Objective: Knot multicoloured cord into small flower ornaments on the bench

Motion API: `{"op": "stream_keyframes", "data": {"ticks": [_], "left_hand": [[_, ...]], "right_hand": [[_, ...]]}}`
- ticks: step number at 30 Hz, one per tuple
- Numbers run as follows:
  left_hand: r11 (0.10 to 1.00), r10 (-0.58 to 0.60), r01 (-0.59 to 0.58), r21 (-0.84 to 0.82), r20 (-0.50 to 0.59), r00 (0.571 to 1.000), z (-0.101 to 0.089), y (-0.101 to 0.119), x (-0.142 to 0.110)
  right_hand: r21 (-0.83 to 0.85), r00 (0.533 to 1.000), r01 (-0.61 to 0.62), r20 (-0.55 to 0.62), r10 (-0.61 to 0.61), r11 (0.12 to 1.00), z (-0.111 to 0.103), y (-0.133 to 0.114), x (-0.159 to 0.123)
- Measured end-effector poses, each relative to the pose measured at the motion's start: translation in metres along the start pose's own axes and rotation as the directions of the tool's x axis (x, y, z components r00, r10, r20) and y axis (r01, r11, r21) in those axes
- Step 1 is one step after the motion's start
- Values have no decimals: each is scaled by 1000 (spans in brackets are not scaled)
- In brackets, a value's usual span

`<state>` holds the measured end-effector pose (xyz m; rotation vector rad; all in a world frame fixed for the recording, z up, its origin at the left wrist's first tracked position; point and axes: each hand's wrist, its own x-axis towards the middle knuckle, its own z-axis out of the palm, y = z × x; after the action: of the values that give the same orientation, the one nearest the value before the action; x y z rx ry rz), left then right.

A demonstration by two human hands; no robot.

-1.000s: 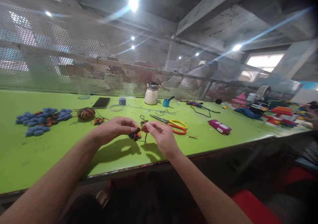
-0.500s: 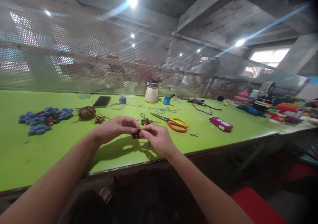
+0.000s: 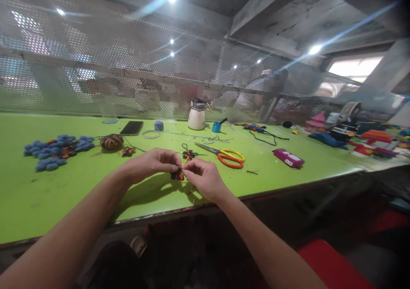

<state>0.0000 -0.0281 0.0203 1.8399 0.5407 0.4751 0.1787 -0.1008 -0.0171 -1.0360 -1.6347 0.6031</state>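
Observation:
Between my two hands is a small crocheted flower (image 3: 177, 176) in black and orange yarn. My left hand (image 3: 156, 164) pinches its upper left side between thumb and fingers. From the right, my right hand (image 3: 205, 178) pinches at the same flower's upper edge, the fingertips nearly touching those of the left. A yarn tail (image 3: 191, 190) hangs beneath my right hand. Just beyond the fingertips lies a second dark, orange and green flower (image 3: 188, 154) with a thin tool through or under it. Orange-and-yellow-handled scissors (image 3: 229, 157) lie to the right, blades pointing away left.
Blue crocheted flowers (image 3: 51, 152), a variegated yarn ball (image 3: 112, 143) and a small orange flower (image 3: 128, 151) lie left. Behind are a phone (image 3: 132, 128), blue yarn (image 3: 159, 125), a cream jug (image 3: 196, 117) and a blue pot (image 3: 217, 127). A magenta box (image 3: 288, 158) sits right. The table's front edge (image 3: 153, 215) runs below my hands.
Both hands stay pinched at the flower, which hangs slightly lower beneath the fingertips. The view has shifted slightly, and things on the right appear a little further right.

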Motion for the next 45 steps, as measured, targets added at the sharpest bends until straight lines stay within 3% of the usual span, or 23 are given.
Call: {"op": "stream_keyframes", "data": {"ticks": [4, 10, 14, 18, 21, 23, 25, 27, 29, 32, 34, 35, 39, 42, 45], "left_hand": [[1000, -18, 18, 16, 15, 1000, 0, -1, 0], [999, -54, 54, 11, 48, 997, -1, -3, -2], [1000, -27, 27, 10, 51, 998, -4, -2, -3], [1000, -23, 23, 15, 18, 1000, -6, -2, -3], [1000, -15, 15, 4, 18, 1000, -7, -2, -4], [1000, -1, 1, -10, 1, 1000, -9, -3, -6], [999, 19, -21, -30, -54, 998, -14, -3, -8], [996, 44, -56, -71, -159, 986, -21, -2, -11], [980, 73, -129, -153, -326, 943, -29, 1, -16], [896, 83, -327, -300, -612, 787, -37, 10, -22], [823, 55, -440, -360, -719, 693, -39, 15, -24], [797, 37, -469, -381, -744, 667, -39, 17, -23], [795, -66, -414, -444, -741, 668, -36, 14, -17], [819, -65, -377, -433, -723, 688, -34, 8, -12], [832, -36, -349, -432, -669, 742, -31, 5, -10]], "right_hand": [[-11, 997, -34, 66, 35, 999, -10, -3, -3], [-266, 956, 146, 286, -67, 953, -51, -38, -25], [-311, 952, 86, 307, 15, 946, -77, -55, -40], [-269, 966, -60, 229, 124, 961, -93, -50, -33], [-221, 975, -148, 130, 179, 964, -102, -35, -9], [-328, 985, -162, -1, 171, 931, -110, -20, 15], [-502, 975, -223, -127, 184, 835, -117, -2, 43], [-568, 968, -252, -146, 206, 784, -120, 16, 70], [-629, 967, -248, -121, 223, 737, -115, 31, 91], [-715, 976, -147, 6, 216, 684, -91, 41, 108], [-753, 972, -38, 124, 199, 657, -68, 38, 113], [-766, 965, 15, 179, 190, 643, -56, 35, 115], [-832, 926, 124, 293, 238, 540, -24, 24, 127], [-891, 887, 136, 304, 347, 434, -23, 27, 136], [-906, 836, 177, 344, 427, 384, -28, 36, 137]]}}
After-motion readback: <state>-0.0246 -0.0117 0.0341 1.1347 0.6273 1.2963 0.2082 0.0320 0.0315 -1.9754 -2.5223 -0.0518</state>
